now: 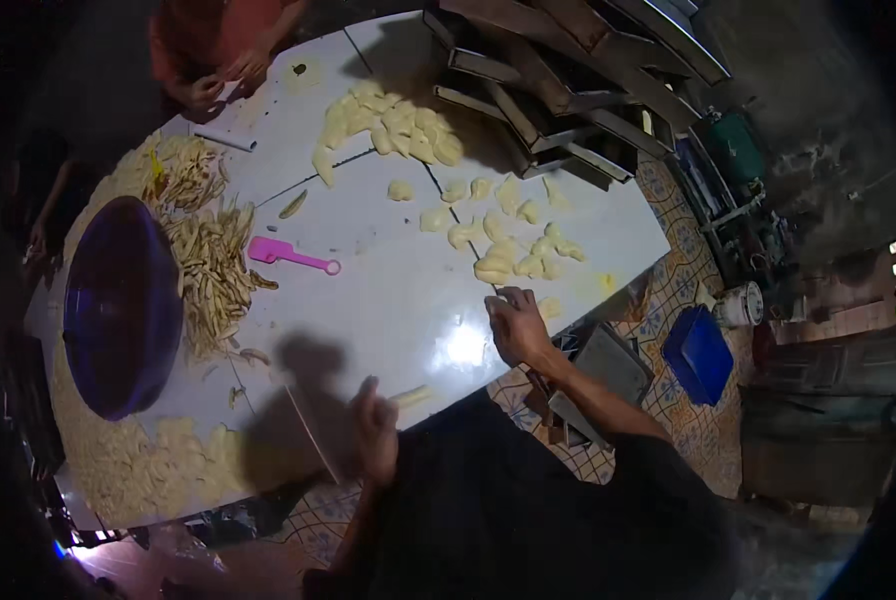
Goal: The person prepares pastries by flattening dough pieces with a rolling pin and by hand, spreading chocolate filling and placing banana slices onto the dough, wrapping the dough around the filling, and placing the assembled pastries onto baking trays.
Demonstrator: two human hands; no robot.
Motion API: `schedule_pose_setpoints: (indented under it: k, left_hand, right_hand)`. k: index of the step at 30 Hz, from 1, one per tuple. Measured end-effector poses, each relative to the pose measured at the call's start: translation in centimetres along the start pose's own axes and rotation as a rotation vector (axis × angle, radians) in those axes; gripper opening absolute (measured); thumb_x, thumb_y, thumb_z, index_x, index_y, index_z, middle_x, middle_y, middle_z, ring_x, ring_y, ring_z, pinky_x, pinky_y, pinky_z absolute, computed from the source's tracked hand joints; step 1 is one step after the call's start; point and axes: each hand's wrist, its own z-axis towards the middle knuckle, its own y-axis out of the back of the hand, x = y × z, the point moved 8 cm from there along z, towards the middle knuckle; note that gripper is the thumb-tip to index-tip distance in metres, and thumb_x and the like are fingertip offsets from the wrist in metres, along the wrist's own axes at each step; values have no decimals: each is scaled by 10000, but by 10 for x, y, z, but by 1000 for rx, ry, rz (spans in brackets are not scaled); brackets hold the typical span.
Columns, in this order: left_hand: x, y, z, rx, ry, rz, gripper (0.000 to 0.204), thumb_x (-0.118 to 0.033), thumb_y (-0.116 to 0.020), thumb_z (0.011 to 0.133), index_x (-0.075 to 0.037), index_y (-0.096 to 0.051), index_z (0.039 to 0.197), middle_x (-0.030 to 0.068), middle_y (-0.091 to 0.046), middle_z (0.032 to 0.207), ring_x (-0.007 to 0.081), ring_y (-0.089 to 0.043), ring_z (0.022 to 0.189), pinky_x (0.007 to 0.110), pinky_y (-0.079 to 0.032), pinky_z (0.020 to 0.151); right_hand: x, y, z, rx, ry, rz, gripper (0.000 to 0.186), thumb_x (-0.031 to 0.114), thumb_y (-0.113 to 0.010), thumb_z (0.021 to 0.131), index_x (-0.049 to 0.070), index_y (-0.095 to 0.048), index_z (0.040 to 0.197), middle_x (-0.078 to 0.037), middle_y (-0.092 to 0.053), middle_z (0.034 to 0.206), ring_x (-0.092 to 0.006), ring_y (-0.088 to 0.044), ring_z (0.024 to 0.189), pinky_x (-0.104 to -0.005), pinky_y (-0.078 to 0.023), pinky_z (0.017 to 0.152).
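A long white table (388, 290) runs from near left to far right, its surface glossy under a bright reflection. On its left side sits a big purple bowl (118, 305), with a heap of thin pale strips (208, 270) just to its right and more pale pieces spread along the near left edge. Across the far right half lie scattered yellow dough lumps (488, 235), thickest in a pile toward the far end. Stacked metal trays (558, 90) stand at the far right corner of the table, and a blue tub (700, 352) rests on the patterned floor to the right.

The person's right forearm reaches up from the near right, and the right hand (516, 325) lies palm-down on the table near its right edge, fingers loosely spread, just near of the closest dough lumps; it grips nothing. The left hand (376, 432) is raised at the near edge, fingers curled around a flat pale scraper (313, 432), held edge-up. A small pale dough roll (411, 397) lies on the table just right of that hand.

A pink plastic scoop (290, 254) lies mid-table. Another person's hands (218, 85) work at the far left end.
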Motion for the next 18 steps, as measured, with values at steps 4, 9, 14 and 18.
schedule_pose_setpoints:
  k: [4, 9, 14, 18]
  left_hand:
    - [-37, 36, -10, -269, -218, 111, 465, -66, -612, 982, -23, -474, 1424, 119, -445, 1412, 197, -489, 1269, 349, -481, 984]
    - [-45, -20, 40, 147, 52, -402, 284, -71, -581, 1008, 79, -576, 1249, 164, -653, 1138, 183, -672, 891, 272, -581, 673]
    - [-38, 25, 65, -377, -335, 591, 279, -124, -694, 920, -10, -663, 1173, 236, -590, 1239, 294, -585, 1126, 427, -494, 896]
    - [-31, 42, 56, -502, -330, 613, 492, -216, -721, 881, -43, -578, 1319, 220, -498, 1370, 425, -411, 1296, 555, -318, 1080]
  right_hand:
    - [47, -15, 11, 157, -203, 435, 361, 162, -784, 804, 39, -715, 1137, -151, -598, 1116, -283, -608, 1058, -375, -549, 850]
    - [140, -62, 25, 282, -60, 876, 290, 116, -708, 892, -2, -694, 1156, -173, -659, 1132, -243, -649, 1068, -343, -534, 896]
    - [142, -102, 43, 215, 61, 439, 272, 95, -631, 912, -31, -669, 1149, -257, -656, 1026, -402, -654, 940, -410, -553, 768]
    - [159, -81, 35, 272, 228, 195, 393, 121, -625, 909, -49, -565, 1258, -243, -603, 1188, -420, -620, 1003, -485, -539, 830]
